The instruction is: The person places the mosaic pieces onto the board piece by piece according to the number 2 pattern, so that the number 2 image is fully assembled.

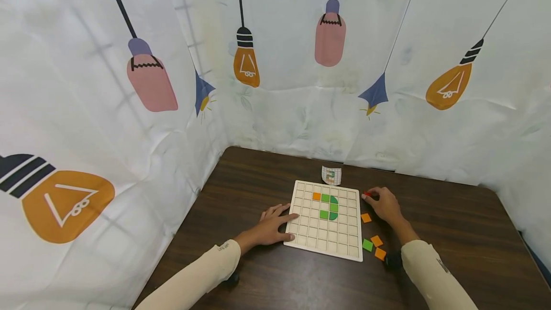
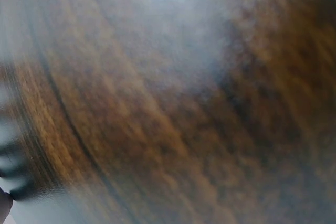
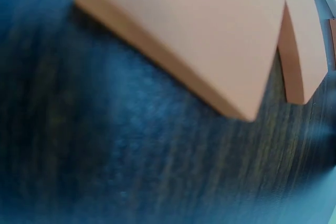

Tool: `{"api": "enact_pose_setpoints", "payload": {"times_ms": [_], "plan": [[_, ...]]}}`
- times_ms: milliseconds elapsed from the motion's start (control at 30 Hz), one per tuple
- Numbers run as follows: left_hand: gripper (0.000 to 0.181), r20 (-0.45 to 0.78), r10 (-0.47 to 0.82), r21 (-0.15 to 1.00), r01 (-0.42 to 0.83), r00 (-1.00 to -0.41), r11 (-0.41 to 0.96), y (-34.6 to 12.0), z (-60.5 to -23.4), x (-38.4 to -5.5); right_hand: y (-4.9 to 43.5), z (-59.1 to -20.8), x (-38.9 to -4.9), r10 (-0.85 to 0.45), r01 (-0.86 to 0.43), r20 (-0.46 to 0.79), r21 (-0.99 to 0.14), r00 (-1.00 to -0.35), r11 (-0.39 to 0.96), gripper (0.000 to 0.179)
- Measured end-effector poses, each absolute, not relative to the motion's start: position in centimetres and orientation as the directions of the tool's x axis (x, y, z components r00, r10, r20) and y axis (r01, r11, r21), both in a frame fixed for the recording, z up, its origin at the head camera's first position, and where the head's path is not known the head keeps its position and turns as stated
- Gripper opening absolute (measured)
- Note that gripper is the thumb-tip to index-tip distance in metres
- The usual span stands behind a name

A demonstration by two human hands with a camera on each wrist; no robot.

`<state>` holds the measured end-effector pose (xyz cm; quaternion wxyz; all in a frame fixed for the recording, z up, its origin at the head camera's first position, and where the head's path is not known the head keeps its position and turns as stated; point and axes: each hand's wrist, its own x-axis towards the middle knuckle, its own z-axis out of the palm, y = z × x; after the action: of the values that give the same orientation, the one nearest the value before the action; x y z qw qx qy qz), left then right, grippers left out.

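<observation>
A cream board (image 1: 310, 240) with a raised grid lies on the brown table. On it are an orange square tile (image 1: 316, 196), several green square tiles (image 1: 334, 207) and dark green rounded tiles (image 1: 333, 215), set in a curved pattern. My left hand (image 1: 270, 226) rests at the board's left edge, fingers spread, thumb and fingertip on the rim. Beyond the board's right edge, my right hand (image 1: 385, 204) pinches a small red tile (image 1: 367, 194) between thumb and fingers, which partly hide it. The left wrist view shows mostly blurred tabletop (image 2: 157, 129).
Right of the board lie loose orange tiles (image 1: 376, 241) and a green tile (image 1: 368, 245); a large orange tile (image 3: 194, 30) fills the top of the right wrist view. A small printed card (image 1: 331, 175) sits behind the board. A patterned white curtain (image 1: 284, 118) borders the table.
</observation>
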<state>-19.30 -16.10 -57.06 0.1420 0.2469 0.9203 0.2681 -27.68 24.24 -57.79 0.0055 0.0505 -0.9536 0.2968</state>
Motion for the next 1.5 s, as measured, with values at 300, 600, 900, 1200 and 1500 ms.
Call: {"api": "enact_pose_setpoints", "payload": {"times_ms": [300, 600, 900, 1200, 1500], "plan": [[0.066, -0.139, 0.53, 0.56, 0.376, -0.836, 0.739, -16.1, -56.8, -19.2, 24.3, -58.4, -27.4, -0.115, -0.153, 0.104, -0.555, -0.988, 0.818, 0.038], [0.066, -0.149, 0.52, 0.552, 0.365, -0.841, 0.75, -16.0, -56.9, -19.1, 24.1, -58.4, -27.1, -0.111, -0.161, 0.122, -0.563, -0.986, 0.811, 0.037], [0.066, -0.146, 0.524, 0.554, 0.369, -0.839, 0.746, -16.0, -56.9, -19.0, 23.7, -58.0, -26.8, -0.13, -0.17, 0.111, -0.589, -0.985, 0.79, 0.036], [0.066, -0.145, 0.519, 0.553, 0.366, -0.843, 0.749, -16.0, -56.9, -19.1, 24.0, -57.6, -26.7, -0.152, -0.188, 0.112, -0.676, -0.982, 0.713, 0.036], [0.066, -0.144, 0.52, 0.552, 0.368, -0.842, 0.749, -15.9, -56.9, -19.2, 23.7, -56.8, -26.4, -0.134, -0.176, 0.116, -0.721, -0.984, 0.67, 0.024]]}}
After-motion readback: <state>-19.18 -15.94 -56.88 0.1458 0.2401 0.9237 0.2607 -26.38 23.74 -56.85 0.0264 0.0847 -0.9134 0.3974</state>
